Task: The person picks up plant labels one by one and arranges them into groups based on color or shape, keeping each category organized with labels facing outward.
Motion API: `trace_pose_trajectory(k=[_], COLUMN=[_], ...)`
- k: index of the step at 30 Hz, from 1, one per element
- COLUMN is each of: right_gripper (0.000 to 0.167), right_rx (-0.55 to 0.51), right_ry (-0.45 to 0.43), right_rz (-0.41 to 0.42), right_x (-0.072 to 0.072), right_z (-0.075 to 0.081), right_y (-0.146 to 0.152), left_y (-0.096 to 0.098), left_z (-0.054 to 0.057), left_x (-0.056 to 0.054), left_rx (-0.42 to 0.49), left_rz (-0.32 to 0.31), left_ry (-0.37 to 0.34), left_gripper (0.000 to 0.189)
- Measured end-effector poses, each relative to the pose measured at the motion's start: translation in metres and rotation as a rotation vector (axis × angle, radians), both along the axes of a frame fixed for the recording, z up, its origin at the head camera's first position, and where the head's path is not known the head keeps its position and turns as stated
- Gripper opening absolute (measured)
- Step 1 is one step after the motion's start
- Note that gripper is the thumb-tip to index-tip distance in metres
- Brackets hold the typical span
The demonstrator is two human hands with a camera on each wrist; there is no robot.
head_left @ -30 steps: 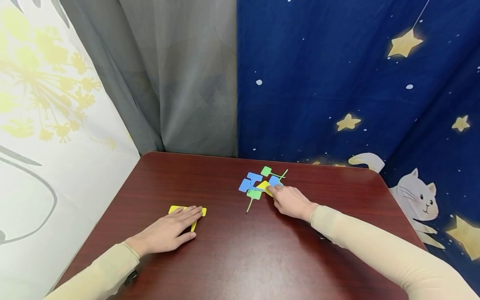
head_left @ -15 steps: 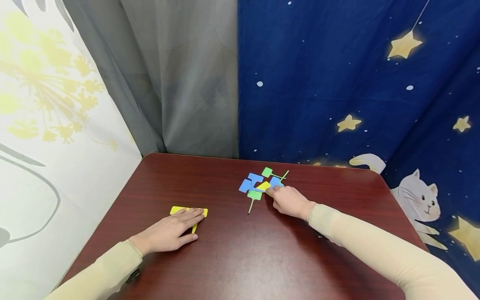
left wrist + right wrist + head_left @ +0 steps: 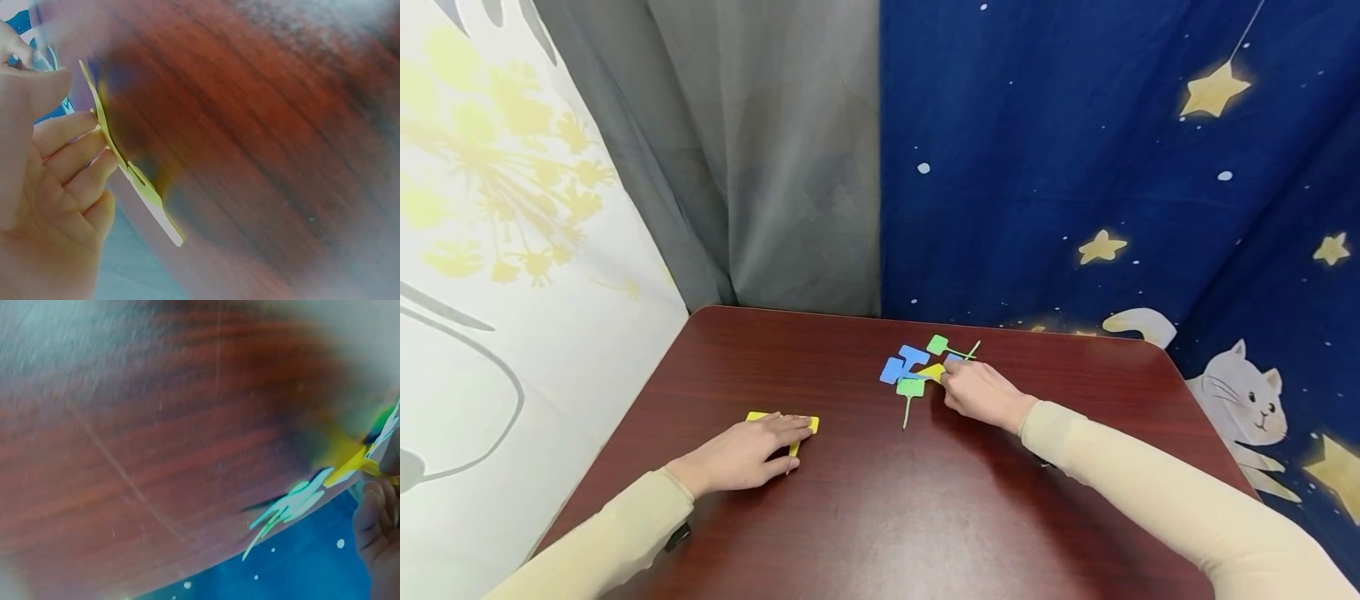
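My left hand [image 3: 741, 452] rests, fingers extended, on yellow T-shaped plant labels [image 3: 811, 424] at the left of the table. In the left wrist view its fingertips touch the yellow labels [image 3: 142, 184], seen nearly edge-on, with the thumb apart from them. At the back right of centre, my right hand [image 3: 985, 393] pinches a yellow plant label [image 3: 933, 372] between thumb and fingers. The right wrist view shows that yellow label [image 3: 353, 465] reaching into the grip. Around it lie blue plant labels [image 3: 914, 356] and green plant labels [image 3: 911, 387], partly overlapping. My fingers partly hide one blue label.
The dark red wooden table [image 3: 865, 508] has a rounded far edge close to a grey curtain [image 3: 801, 167] and a blue star-patterned curtain [image 3: 1000, 192]. Another green label [image 3: 937, 344] lies at the back of the pile.
My right hand's fingers have curled in and shifted slightly over the yellow and blue labels, covering more of the blue one. The left hand stays on its yellow labels; the view has shifted slightly.
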State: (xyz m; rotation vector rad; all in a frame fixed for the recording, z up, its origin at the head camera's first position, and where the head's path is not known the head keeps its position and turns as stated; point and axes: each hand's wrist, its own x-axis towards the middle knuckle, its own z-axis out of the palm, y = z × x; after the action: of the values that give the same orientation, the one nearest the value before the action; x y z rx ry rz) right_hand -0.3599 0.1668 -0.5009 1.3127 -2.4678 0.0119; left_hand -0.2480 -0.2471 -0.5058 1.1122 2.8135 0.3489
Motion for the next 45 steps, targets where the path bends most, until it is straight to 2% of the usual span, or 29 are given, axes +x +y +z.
trace_pose_trajectory(k=[4, 9, 17, 23, 33, 41, 45], right_gripper=[0.011, 0.017, 0.018, 0.018, 0.019, 0.022, 0.022], right_rx=[-0.036, -0.055, -0.149, -0.151, -0.172, -0.158, -0.138], right_ry=[0.056, 0.052, 0.043, 0.022, -0.043, -0.061, -0.098], right_rz=[0.038, 0.044, -0.047, -0.083, -0.113, -0.064, -0.040], right_x=[-0.002, -0.004, -0.010, -0.011, -0.004, 0.004, 0.009], right_z=[0.005, 0.008, 0.024, 0.033, 0.033, 0.031, 0.026], right_y=[0.001, 0.000, -0.005, -0.010, -0.032, -0.058, -0.072], left_y=[0.000, 0.001, 0.005, 0.004, -0.001, 0.000, 0.000], left_z=[0.002, 0.004, 0.009, 0.008, 0.005, 0.007, 0.006], left_x=[-0.001, -0.002, -0.010, -0.012, -0.013, -0.014, -0.014], left_rx=[-0.009, -0.005, 0.015, -0.012, -0.043, -0.034, -0.030], left_rz=[0.012, 0.009, -0.017, -0.027, -0.032, -0.037, -0.043], left_ry=[-0.005, 0.009, 0.060, 0.065, 0.061, 0.053, 0.062], left_gripper=[0.050, 0.046, 0.038, 0.041, 0.048, 0.052, 0.051])
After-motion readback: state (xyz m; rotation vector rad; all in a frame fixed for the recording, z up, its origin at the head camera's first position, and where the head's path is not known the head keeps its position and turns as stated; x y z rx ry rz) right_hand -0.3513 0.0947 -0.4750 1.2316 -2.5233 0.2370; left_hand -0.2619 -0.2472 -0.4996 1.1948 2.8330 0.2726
